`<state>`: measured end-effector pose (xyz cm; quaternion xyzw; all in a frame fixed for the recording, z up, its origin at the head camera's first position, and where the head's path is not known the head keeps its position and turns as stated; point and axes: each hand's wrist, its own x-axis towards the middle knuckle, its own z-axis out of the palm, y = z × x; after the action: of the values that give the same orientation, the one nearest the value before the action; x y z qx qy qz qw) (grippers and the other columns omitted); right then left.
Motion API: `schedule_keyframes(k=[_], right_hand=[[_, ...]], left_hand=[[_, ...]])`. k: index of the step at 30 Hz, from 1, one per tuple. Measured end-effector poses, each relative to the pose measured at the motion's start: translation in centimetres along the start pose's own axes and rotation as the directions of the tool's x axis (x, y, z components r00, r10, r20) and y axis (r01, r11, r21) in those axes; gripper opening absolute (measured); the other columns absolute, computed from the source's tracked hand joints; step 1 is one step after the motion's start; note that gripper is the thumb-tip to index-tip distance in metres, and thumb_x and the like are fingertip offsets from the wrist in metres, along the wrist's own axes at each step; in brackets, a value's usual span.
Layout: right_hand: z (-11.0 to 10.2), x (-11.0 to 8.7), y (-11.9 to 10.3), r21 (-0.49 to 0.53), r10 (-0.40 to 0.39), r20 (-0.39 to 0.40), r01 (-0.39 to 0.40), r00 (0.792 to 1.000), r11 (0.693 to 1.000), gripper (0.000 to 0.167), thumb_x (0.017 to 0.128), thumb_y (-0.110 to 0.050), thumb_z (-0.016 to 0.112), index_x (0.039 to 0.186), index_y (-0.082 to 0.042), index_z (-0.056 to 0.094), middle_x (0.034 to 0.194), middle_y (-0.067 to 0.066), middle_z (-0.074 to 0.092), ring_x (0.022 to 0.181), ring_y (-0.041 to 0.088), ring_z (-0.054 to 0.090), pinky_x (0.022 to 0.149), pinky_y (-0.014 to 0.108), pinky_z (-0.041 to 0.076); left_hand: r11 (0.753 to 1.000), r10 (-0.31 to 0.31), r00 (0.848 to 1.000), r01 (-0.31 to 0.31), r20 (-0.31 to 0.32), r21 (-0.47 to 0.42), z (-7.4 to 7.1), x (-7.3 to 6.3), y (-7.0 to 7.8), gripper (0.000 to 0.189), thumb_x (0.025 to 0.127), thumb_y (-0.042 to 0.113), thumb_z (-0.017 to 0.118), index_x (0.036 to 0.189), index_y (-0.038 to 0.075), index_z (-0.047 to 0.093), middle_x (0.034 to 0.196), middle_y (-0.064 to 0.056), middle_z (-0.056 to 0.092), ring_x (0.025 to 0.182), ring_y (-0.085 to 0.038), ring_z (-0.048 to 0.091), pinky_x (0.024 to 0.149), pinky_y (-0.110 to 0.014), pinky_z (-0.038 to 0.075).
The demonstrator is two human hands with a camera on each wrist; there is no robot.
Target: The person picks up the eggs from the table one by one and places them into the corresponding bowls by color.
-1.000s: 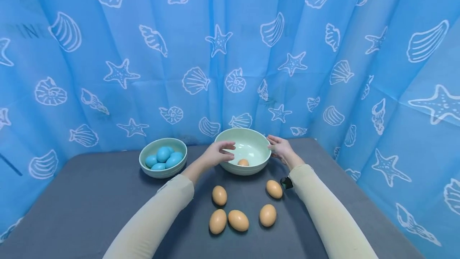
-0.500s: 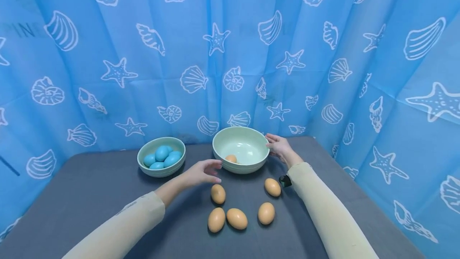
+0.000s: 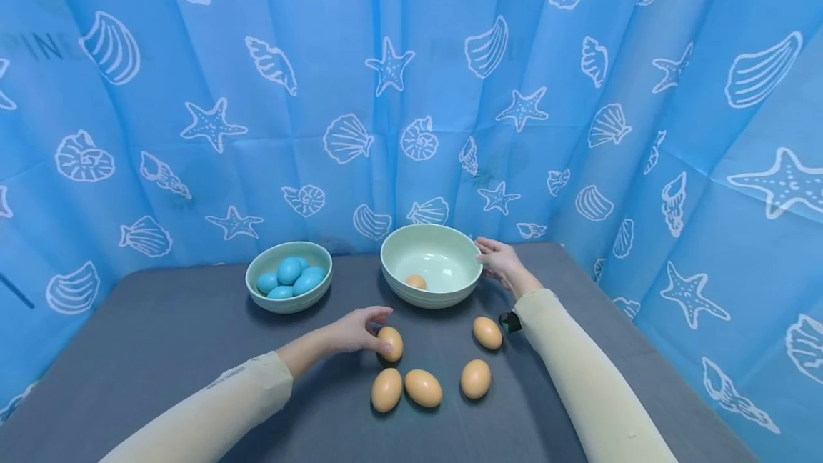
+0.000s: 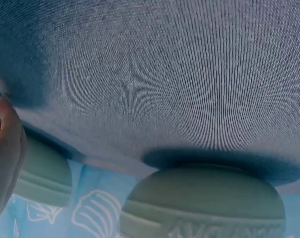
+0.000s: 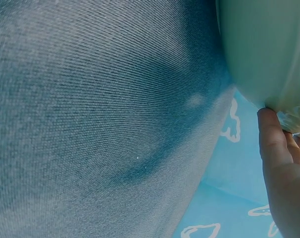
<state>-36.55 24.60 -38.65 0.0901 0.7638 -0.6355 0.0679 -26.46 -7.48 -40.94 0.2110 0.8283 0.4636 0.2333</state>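
Observation:
In the head view my left hand point(image 3: 360, 331) reaches around a brown egg point(image 3: 391, 343) on the table. The thumb lies across its near side and the fingers are on the far side. In the left wrist view only part of that hand point(image 4: 3, 153) shows at the left edge. My right hand point(image 3: 503, 265) touches the right side of the larger pale green bowl point(image 3: 432, 299), its fingers fairly straight at the rim. The right wrist view shows a fingertip against the bowl's outer wall point(image 5: 261, 59). One brown egg point(image 3: 416, 281) lies inside this bowl.
Nearer on the grey table point(image 3: 193, 370) lie more brown eggs: a close pair, an egg point(image 3: 386, 390) beside another point(image 3: 424, 388), then one point(image 3: 476, 379) and one point(image 3: 487, 333) to the right. A smaller green bowl point(image 3: 289, 304) holds several blue eggs point(image 3: 289, 270). A shell-patterned curtain point(image 3: 289, 113) hangs behind.
My left hand has moved from over the large bowl's near left rim down and left to the brown egg. The egg in the bowl has shifted left. My right hand stays at the bowl.

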Motion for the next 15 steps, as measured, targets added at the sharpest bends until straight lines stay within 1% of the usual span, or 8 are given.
schedule_keyframes(k=[2, 5, 7, 9, 11, 15], right_hand=[[0.0, 0.0, 0.0, 0.005, 0.007, -0.006, -0.006, 1.0, 1.0, 0.056, 0.102, 0.0, 0.045, 0.154, -0.008, 0.027, 0.157, 0.011, 0.028, 0.143, 0.029, 0.028, 0.108, 0.048, 0.036], [0.0, -0.1, 0.0, 0.005, 0.006, -0.005, -0.006, 1.0, 1.0, 0.056, 0.102, 0.001, 0.044, 0.154, -0.007, 0.025, 0.157, 0.011, 0.027, 0.142, 0.029, 0.028, 0.108, 0.048, 0.036], [0.1, -0.1, 0.0, 0.005, 0.008, -0.006, -0.007, 1.0, 1.0, 0.057, 0.101, 0.001, 0.045, 0.154, -0.007, 0.025, 0.157, 0.011, 0.027, 0.142, 0.029, 0.028, 0.108, 0.048, 0.036], [0.1, -0.1, 0.0, 0.002, 0.006, -0.007, -0.006, 1.0, 1.0, 0.057, 0.101, 0.001, 0.044, 0.154, -0.007, 0.025, 0.157, 0.011, 0.027, 0.142, 0.029, 0.029, 0.108, 0.048, 0.037], [0.1, -0.1, -0.1, 0.0, 0.006, -0.009, -0.006, 1.0, 1.0, 0.057, 0.102, 0.001, 0.045, 0.154, -0.007, 0.025, 0.157, 0.011, 0.027, 0.142, 0.029, 0.029, 0.108, 0.048, 0.037], [0.0, -0.2, -0.2, 0.0, 0.005, -0.007, -0.005, 1.0, 1.0, 0.056, 0.102, 0.001, 0.044, 0.154, -0.007, 0.025, 0.157, 0.011, 0.027, 0.143, 0.029, 0.028, 0.108, 0.048, 0.037]], left_hand=[[0.999, -0.032, 0.999, 0.032, -0.001, 0.009, 0.3, 0.0, -0.1, 0.075, 0.083, 0.013, 0.078, 0.145, -0.004, 0.039, 0.136, -0.023, 0.049, 0.122, -0.037, 0.049, 0.099, -0.048, 0.044], [0.998, -0.066, 0.998, 0.066, -0.005, 0.016, 0.6, 0.1, -0.3, 0.076, 0.082, 0.012, 0.08, 0.145, -0.002, 0.04, 0.13, -0.018, 0.052, 0.116, -0.031, 0.051, 0.098, -0.046, 0.043], [0.996, -0.085, 0.996, 0.085, -0.004, 0.024, 0.8, 0.2, -0.3, 0.076, 0.081, 0.012, 0.08, 0.145, -0.001, 0.041, 0.128, -0.016, 0.052, 0.114, -0.029, 0.049, 0.099, -0.046, 0.041], [0.994, -0.098, 0.995, 0.099, -0.004, 0.043, 1.0, 0.3, -0.3, 0.076, 0.081, 0.014, 0.081, 0.145, 0.001, 0.042, 0.129, -0.016, 0.051, 0.117, -0.03, 0.047, 0.102, -0.048, 0.039], [0.991, -0.108, 0.994, 0.108, 0.001, 0.081, 1.2, 0.4, -0.3, 0.075, 0.08, 0.016, 0.082, 0.144, 0.003, 0.044, 0.133, -0.016, 0.048, 0.123, -0.031, 0.043, 0.105, -0.049, 0.036], [0.983, -0.101, 0.995, 0.1, 0.0, 0.153, 1.6, 0.8, -0.3, 0.073, 0.078, 0.019, 0.084, 0.14, 0.005, 0.049, 0.136, -0.016, 0.045, 0.126, -0.032, 0.041, 0.104, -0.049, 0.035]])
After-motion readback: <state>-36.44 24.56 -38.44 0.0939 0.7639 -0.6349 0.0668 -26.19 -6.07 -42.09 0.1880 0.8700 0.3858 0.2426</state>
